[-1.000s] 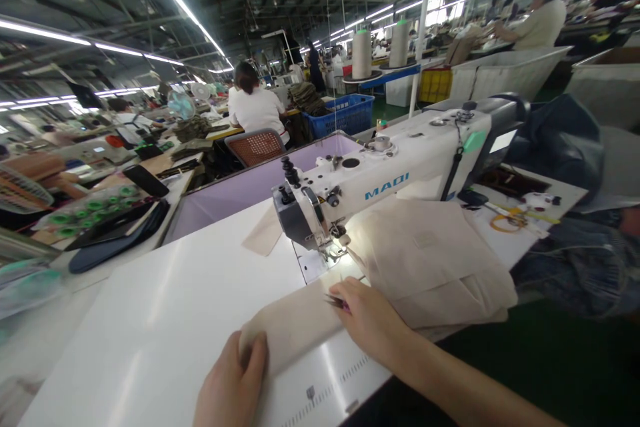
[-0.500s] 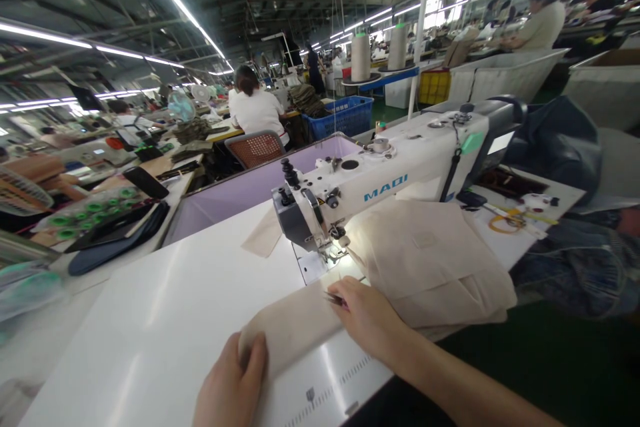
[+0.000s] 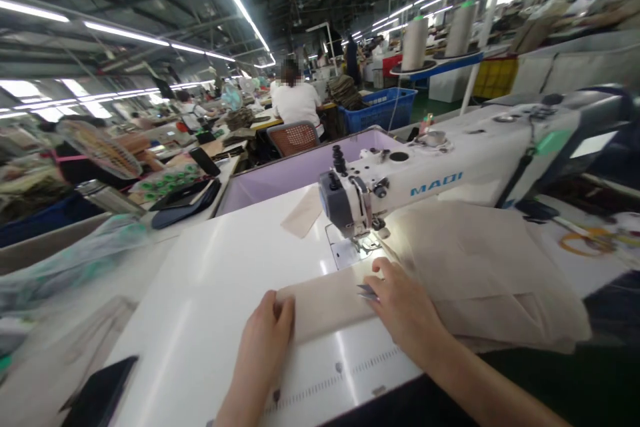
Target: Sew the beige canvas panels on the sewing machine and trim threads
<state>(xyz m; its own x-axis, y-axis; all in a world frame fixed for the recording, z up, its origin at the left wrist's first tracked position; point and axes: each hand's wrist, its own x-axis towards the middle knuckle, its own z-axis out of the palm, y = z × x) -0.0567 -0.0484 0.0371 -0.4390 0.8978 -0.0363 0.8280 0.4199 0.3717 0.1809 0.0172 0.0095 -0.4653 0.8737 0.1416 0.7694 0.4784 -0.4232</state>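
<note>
A strip of beige fabric [image 3: 325,307] lies across the white sewing table, its right part running towards the sewing machine [image 3: 370,193]. My left hand [image 3: 265,333] is closed on the strip's left end, thumb on the near side. My right hand [image 3: 407,310] rests on the strip just in front of the presser foot, closed round thread snips [image 3: 367,291] whose blades point left. Most of the snips is hidden in the palm. To the right, under the machine arm, a larger beige fabric piece [image 3: 480,260] lies spread and folded.
A small beige scrap [image 3: 302,212] lies left of the machine head. A dark phone-like object [image 3: 103,390] is at the lower left. Behind the table stand a lilac-sided bin [image 3: 270,177] and a blue crate [image 3: 380,110]. A co-worker [image 3: 296,101] sits beyond, facing away.
My view has turned left, so the table and machine appear farther right. The strip's left end, curled up before, now lies flatter under my left hand. My right hand still holds the snips.
</note>
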